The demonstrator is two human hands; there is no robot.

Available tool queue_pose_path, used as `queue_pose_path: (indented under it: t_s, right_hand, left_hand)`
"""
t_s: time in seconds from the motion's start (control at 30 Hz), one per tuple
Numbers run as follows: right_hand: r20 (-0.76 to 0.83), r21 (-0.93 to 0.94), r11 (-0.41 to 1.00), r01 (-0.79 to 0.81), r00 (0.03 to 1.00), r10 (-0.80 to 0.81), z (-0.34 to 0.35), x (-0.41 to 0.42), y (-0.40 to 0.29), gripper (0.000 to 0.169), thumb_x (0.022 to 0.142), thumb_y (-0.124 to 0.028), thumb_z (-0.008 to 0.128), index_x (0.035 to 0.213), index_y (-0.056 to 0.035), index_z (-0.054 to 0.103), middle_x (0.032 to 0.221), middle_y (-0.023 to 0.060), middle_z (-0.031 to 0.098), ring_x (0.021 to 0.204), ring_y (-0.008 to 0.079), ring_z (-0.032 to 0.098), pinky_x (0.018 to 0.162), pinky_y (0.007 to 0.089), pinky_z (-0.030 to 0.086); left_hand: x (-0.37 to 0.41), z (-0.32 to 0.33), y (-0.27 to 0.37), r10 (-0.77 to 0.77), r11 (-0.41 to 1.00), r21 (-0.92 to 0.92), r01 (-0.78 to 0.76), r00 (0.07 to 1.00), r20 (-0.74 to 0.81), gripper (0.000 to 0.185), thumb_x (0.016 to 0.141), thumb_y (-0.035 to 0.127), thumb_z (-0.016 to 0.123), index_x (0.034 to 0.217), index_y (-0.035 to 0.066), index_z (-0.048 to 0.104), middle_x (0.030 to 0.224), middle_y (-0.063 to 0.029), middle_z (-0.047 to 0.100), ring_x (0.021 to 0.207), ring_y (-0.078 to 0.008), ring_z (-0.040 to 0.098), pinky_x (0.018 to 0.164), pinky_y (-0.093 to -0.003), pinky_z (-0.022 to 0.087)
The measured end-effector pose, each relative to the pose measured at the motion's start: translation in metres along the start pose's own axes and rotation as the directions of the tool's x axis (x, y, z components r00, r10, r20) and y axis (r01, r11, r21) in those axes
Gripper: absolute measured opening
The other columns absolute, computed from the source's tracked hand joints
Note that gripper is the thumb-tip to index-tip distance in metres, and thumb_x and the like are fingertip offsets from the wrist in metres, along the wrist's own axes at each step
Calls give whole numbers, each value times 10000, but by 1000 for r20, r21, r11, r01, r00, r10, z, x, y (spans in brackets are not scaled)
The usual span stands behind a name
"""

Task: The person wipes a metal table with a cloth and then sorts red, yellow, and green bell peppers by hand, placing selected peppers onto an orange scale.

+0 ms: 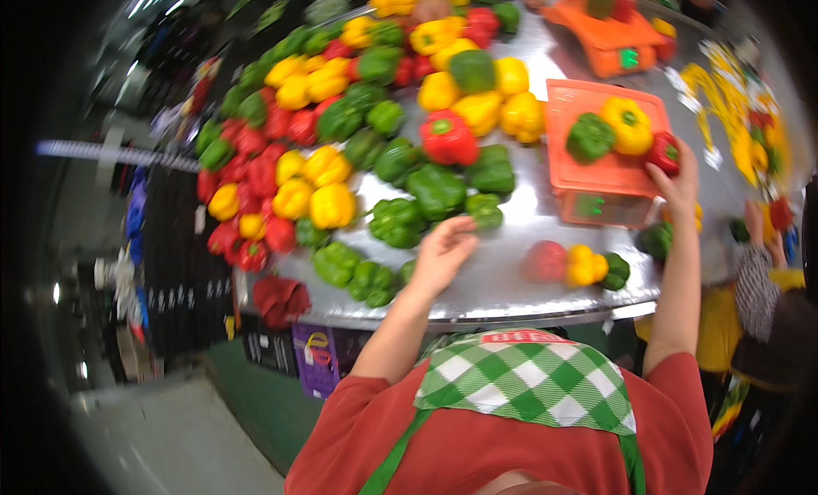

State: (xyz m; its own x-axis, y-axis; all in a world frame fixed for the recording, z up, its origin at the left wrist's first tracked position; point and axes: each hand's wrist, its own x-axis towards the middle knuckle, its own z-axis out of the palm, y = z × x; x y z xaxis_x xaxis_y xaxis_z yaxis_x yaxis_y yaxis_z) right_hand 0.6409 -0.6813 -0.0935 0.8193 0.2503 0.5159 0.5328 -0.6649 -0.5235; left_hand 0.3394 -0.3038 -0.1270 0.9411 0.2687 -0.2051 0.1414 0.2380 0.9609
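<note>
My right hand (682,179) grips a red bell pepper (663,154) at the right edge of an orange weighing scale's tray (575,175). On that tray also lie a green bell pepper (590,137) and a yellow bell pepper (627,125). Loosely curled, my left hand (447,249) hovers by the front of the pepper pile, its fingers a little apart with nothing seen in them. Closest to it is a small green bell pepper (484,211); whether they touch is unclear. Larger green bell peppers (437,191) lie just behind.
A red, a yellow (585,266) and a green pepper stand in a row near the metal table's front edge (486,315). Mixed peppers (326,166) spread leftward. A second orange scale (613,41) stands behind. Yellow netting (722,111) and a co-worker's sleeve (758,294) are at right.
</note>
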Motion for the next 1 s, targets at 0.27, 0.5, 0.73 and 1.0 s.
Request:
queue_pose_path:
  t_s: [0.27, 0.5, 0.73, 1.0]
  right_hand:
    - [-212, 365, 873, -325, 884, 417, -19, -18, 29, 508, 848, -204, 741, 1280, -28, 542, 1237, 98, 570, 1081, 161, 566, 893, 293, 481]
    - [302, 946, -236, -222, 868, 394, -27, -45, -73, 674, 891, -438, 633, 1383, -39, 406, 1351, 155, 509, 1199, 297, 539, 968, 439, 485]
    - [711, 648, -440, -621, 701, 58, 59, -92, -224, 604, 943, -507, 516, 1365, -82, 433, 1305, 118, 544, 1153, 291, 570, 838, 423, 545]
    - [789, 612, -75, -787, 615, -14, 159, -109, -351, 557, 920, -238, 621, 1388, -30, 399, 1313, 98, 541, 1189, 229, 547, 1023, 392, 428]
  left_hand:
    - [-48, -36, 18, 74, 996, 66, -63, 982, -172, 337, 905, 85, 655, 1228, 42, 569, 1137, -26, 615, 950, -68, 553, 847, -232, 460]
    - [-85, -104, 13, 123, 992, 53, -112, 883, -452, 328, 878, 47, 665, 1197, 34, 588, 1008, -1, 623, 812, -45, 561, 763, -210, 472]
    - [-87, -228, 15, 331, 944, 277, -181, 475, -815, 437, 853, 57, 690, 1256, 25, 524, 1141, -77, 565, 1028, -153, 530, 839, -273, 475]
    - [-82, -398, -23, 364, 903, 401, 154, 220, -905, 616, 807, 275, 743, 1278, -31, 491, 1309, -229, 477, 1175, -333, 495, 1005, -399, 401]
